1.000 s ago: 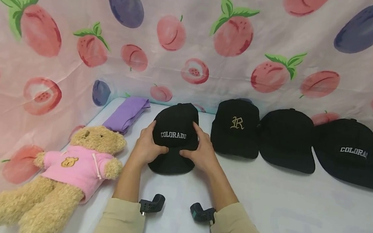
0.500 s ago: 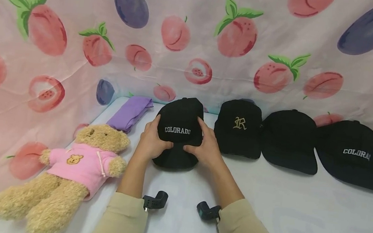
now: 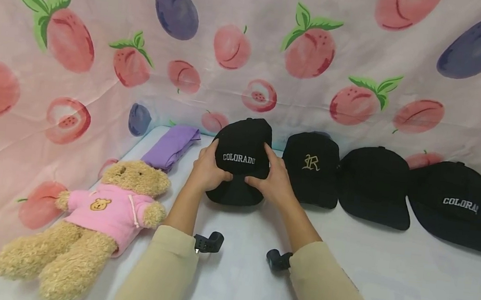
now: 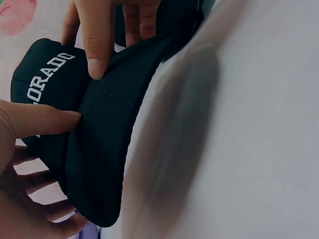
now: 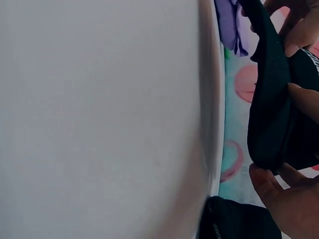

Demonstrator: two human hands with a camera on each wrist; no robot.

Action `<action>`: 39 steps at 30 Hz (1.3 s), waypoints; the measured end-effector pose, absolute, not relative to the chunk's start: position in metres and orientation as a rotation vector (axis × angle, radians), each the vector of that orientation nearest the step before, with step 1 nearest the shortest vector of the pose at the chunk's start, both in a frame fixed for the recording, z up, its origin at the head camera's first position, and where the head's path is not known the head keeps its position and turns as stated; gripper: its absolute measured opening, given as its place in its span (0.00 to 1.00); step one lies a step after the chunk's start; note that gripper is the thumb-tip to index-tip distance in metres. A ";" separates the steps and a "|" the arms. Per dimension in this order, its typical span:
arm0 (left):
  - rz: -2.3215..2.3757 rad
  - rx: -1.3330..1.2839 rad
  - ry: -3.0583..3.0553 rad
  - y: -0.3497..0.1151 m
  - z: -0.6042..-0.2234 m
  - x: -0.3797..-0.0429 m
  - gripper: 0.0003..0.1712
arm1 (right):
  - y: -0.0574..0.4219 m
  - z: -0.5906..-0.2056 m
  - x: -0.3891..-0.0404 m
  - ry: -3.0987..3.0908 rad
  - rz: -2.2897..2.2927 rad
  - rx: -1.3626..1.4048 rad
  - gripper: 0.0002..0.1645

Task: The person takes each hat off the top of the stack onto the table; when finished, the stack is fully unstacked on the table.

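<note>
Both hands hold a black baseball cap with white COLORADO lettering [image 3: 241, 140] by its two sides, with its brim toward me. My left hand [image 3: 210, 171] grips the left side, thumb on top where brim meets crown and fingers curled along the edge. On the opposite side my right hand [image 3: 276, 180] grips it the same way, the thumbs pointing at each other. The right wrist view shows the cap's brim [image 5: 269, 119] raised off the bed-like white surface [image 5: 109, 119]. Fingers of the left hand [image 4: 37, 174] wrap under the brim in the left wrist view.
To the right stand a black cap with a gold R [image 3: 309, 181], a plain black cap [image 3: 372, 182] and another COLORADO cap [image 3: 454, 190]. On the left lie a teddy bear in a pink top [image 3: 104, 209] and a folded purple cloth [image 3: 171, 147]. A fruit-print curtain [image 3: 251, 35] hangs behind.
Both hands have carried the held cap up and away from me, slightly toward the gold-R cap. The head view has shifted a little; the other caps, bear and cloth stay in place.
</note>
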State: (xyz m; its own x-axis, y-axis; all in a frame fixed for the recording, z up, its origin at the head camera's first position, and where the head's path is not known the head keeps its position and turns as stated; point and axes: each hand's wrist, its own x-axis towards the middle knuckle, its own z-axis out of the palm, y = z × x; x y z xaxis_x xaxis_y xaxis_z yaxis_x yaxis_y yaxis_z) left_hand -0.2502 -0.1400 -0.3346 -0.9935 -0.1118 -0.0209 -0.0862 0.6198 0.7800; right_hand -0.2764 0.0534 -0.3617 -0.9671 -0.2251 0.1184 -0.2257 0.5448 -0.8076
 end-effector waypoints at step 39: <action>-1.370 0.116 -2.838 -0.132 -0.358 -0.321 0.62 | 0.059 -0.371 -0.325 -2.913 1.422 0.274 0.67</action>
